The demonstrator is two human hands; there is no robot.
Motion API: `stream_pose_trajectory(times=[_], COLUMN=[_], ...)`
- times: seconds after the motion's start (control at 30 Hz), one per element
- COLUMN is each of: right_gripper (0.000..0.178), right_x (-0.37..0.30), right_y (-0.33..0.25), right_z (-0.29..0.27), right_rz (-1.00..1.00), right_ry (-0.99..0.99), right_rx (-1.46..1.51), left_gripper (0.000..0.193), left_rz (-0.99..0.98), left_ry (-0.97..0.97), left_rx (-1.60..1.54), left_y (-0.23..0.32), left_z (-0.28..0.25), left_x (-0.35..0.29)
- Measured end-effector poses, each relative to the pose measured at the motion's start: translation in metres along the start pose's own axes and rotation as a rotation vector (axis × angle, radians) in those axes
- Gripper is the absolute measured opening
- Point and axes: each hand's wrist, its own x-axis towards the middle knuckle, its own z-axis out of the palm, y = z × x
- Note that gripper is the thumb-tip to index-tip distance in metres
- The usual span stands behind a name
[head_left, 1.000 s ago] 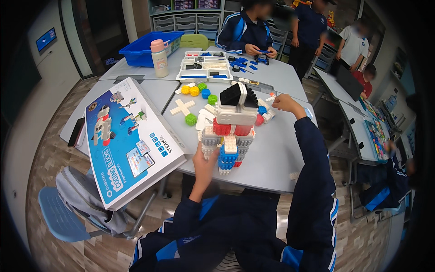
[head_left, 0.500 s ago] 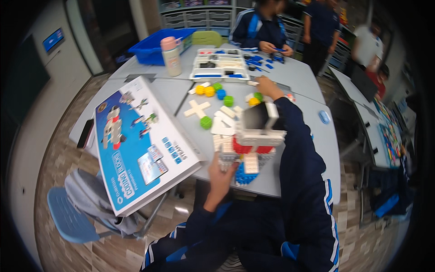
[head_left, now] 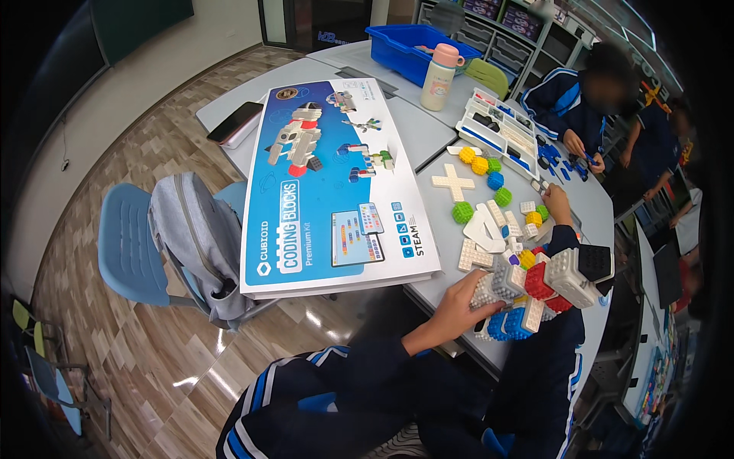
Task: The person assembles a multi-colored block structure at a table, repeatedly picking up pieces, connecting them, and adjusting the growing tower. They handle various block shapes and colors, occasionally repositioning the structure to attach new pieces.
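My left hand (head_left: 457, 307) is closed around the grey side of a built block model (head_left: 539, 279). White, red, blue and grey blocks make up the model, and a black block sits at its right end. It is tilted over the table's near edge. My right hand (head_left: 556, 205) reaches past the model to the near corner of a white sorting tray (head_left: 489, 141), its fingers bent at a small whitish block (head_left: 538, 186). Part of the right forearm is hidden behind the model. Between the hands and tray lie a white cross piece (head_left: 453, 182), white plates (head_left: 485, 228) and several round knobbly blocks (head_left: 462, 212).
A large kit box (head_left: 336, 191) covers the table's left side, beside a phone (head_left: 235, 122). Behind stand a bottle (head_left: 439, 80) and a blue bin (head_left: 405, 53). Across the table a person (head_left: 585, 115) handles blue pieces. A grey backpack (head_left: 195, 237) hangs on a blue chair (head_left: 126, 245).
The view has swung left, so the table things appear further right. My left hand still holds the model, which now looks turned and tilted. The right hand stays by the tray's corner.
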Motion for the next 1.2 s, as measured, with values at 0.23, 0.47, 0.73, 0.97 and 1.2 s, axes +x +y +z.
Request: stream_pose_trajectory(times=[0.23,0.47,0.73,0.97,1.2], right_gripper=[0.026,0.027,0.038,0.052,0.037], right_x=[0.009,-0.003,0.013,0.014,0.012], right_y=[0.014,0.036,0.009,-0.034,-0.020], right_z=[0.021,0.004,-0.011,0.007,0.011], right_rz=[0.126,0.136,-0.011,0.140,0.252], right_ry=[0.099,0.003,-0.038,0.030,-0.034], right_rx=[0.011,0.060,0.176,0.297,0.325], left_gripper=[0.052,0.054,0.045,0.042,0.047], left_rz=[-0.051,0.016,0.031,-0.057,-0.072], left_ry=[-0.031,-0.017,0.064,-0.035,-0.053], left_rx=[0.008,-0.012,0.026,0.006,-0.021], left_y=[0.003,0.000,0.001,0.008,0.000], left_z=[0.001,0.001,0.006,0.003,0.001], left_x=[0.001,0.004,0.002,0.005,0.004])
